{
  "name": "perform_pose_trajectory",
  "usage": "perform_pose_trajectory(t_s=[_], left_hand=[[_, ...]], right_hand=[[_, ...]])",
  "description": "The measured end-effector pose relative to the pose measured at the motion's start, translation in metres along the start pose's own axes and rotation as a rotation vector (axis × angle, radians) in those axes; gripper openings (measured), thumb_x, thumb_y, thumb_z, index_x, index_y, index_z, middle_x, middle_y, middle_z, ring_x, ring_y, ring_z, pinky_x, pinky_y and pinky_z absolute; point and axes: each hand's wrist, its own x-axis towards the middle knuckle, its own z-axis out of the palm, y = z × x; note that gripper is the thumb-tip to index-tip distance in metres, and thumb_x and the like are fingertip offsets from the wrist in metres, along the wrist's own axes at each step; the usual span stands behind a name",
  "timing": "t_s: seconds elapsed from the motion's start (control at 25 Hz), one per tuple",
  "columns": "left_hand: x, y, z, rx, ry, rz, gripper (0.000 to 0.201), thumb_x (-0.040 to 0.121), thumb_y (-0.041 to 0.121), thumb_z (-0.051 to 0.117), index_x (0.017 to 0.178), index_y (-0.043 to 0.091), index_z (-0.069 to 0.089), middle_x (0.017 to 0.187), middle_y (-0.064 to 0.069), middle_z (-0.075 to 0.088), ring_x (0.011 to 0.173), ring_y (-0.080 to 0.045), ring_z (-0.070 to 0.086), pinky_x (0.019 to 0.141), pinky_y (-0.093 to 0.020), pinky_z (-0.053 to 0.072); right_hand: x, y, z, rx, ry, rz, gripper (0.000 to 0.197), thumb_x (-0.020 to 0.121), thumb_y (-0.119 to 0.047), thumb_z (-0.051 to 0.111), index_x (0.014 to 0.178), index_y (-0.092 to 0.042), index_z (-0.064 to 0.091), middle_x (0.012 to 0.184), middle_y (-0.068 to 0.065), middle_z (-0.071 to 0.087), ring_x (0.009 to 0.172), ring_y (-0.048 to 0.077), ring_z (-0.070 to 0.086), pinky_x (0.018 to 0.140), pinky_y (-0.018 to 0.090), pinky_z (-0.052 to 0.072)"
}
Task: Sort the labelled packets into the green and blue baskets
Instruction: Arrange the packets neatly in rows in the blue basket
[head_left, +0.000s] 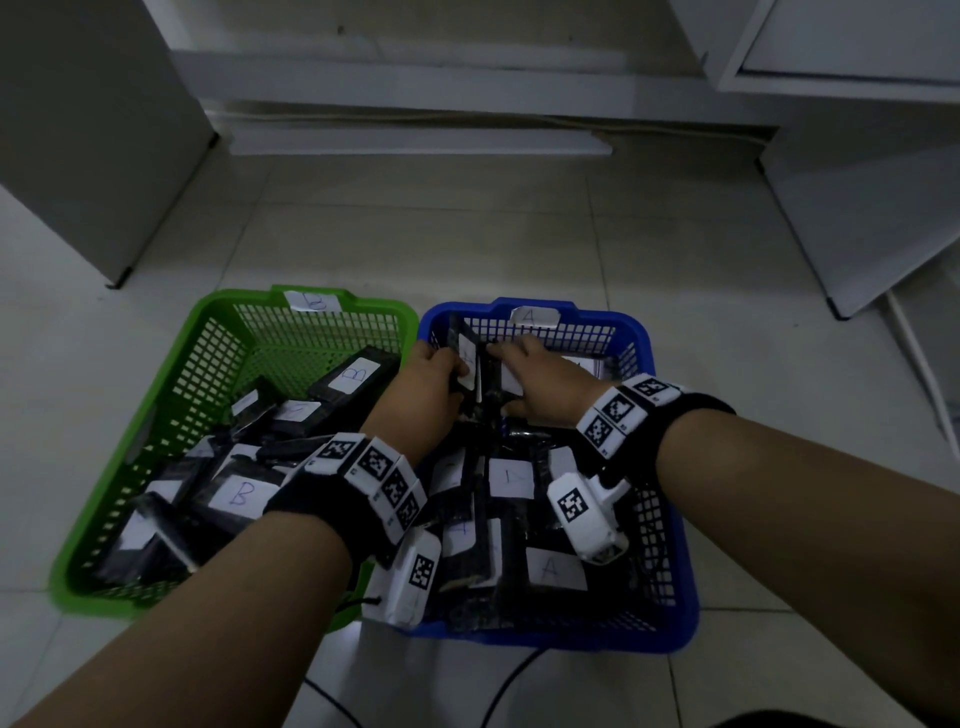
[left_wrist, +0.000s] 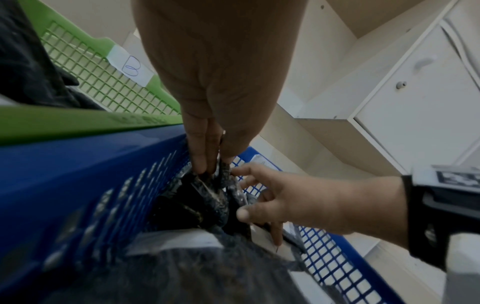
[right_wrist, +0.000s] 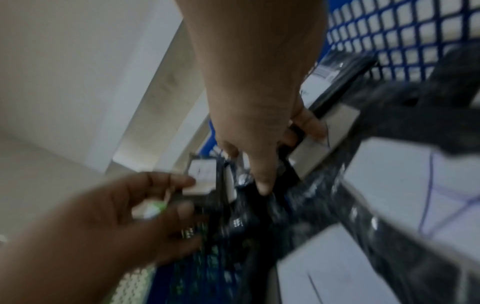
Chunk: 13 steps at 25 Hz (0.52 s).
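A green basket (head_left: 218, 306) tagged B and a blue basket (head_left: 641, 338) tagged A stand side by side on the floor. Black packets with white B labels (head_left: 358, 374) fill the green one. Packets labelled A (head_left: 553, 569) fill the blue one. Both hands are at the blue basket's far end. My left hand (head_left: 460, 371) pinches an upright black packet (head_left: 466, 358) by its top, fingers against thumb (left_wrist: 211, 166). My right hand (head_left: 511, 364) lies spread over neighbouring upright packets, its fingers (right_wrist: 311, 127) on a white label. The held packet's letter is unreadable.
White cabinets (head_left: 104, 156) stand behind and to both sides of the baskets on a pale tiled floor (head_left: 467, 234). A dark cable (head_left: 509, 680) runs across the floor near the blue basket's front edge. The green basket's rim (left_wrist: 78, 123) touches the blue one (left_wrist: 78, 164).
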Motion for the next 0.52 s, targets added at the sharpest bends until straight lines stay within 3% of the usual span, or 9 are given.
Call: perform_pose_trajectory(t_s=[0.08,0.2,0.28,0.36,0.52], left_hand=[[-0.001,-0.002,-0.001,-0.025,0.027,0.020,0.030,0.089,0.008,0.056,0.119,0.008,0.054,0.127,-0.014,0.040,0.101,-0.030,0.056,0.089,-0.027,0.040],[-0.001,-0.004,-0.001,-0.063,0.087,0.083,0.028,0.086,0.007,0.060,0.114,0.009,0.058,0.121,-0.013,0.046,0.104,-0.029,0.054,0.091,-0.025,0.038],[0.000,-0.003,-0.001,-0.058,0.068,0.121,0.027,0.084,0.008,0.063,0.111,0.011,0.059,0.117,-0.011,0.048,0.106,-0.026,0.053,0.090,-0.022,0.036],[0.002,-0.003,0.001,-0.030,0.023,0.114,0.027,0.084,0.009,0.063,0.110,0.012,0.060,0.118,-0.009,0.049,0.107,-0.026,0.054,0.090,-0.023,0.037],[0.008,-0.003,-0.001,-0.021,0.005,0.048,0.028,0.084,0.009,0.064,0.111,0.012,0.060,0.121,-0.010,0.050,0.110,-0.027,0.054,0.096,-0.030,0.040]], right_hand=[[-0.010,0.010,-0.007,0.105,0.045,0.020,0.077,0.083,-0.028,0.069,0.147,-0.026,0.027,0.140,0.008,0.035,0.121,0.024,0.047,0.098,0.032,0.043],[-0.033,0.031,-0.010,0.125,0.325,0.199,0.043,0.088,-0.014,0.057,0.129,-0.025,0.053,0.125,0.009,0.045,0.108,0.028,0.053,0.087,0.033,0.048],[-0.045,0.037,-0.004,-0.003,0.279,0.273,0.038,0.088,-0.014,0.056,0.125,-0.024,0.055,0.124,0.011,0.044,0.111,0.034,0.048,0.089,0.038,0.047],[-0.049,0.038,0.004,-0.061,0.157,0.264,0.047,0.088,-0.010,0.053,0.133,-0.023,0.049,0.130,0.012,0.039,0.117,0.035,0.039,0.096,0.040,0.041],[-0.049,0.038,-0.002,-0.088,0.136,0.184,0.049,0.090,-0.008,0.051,0.138,-0.019,0.045,0.133,0.013,0.036,0.120,0.032,0.036,0.098,0.036,0.037]])
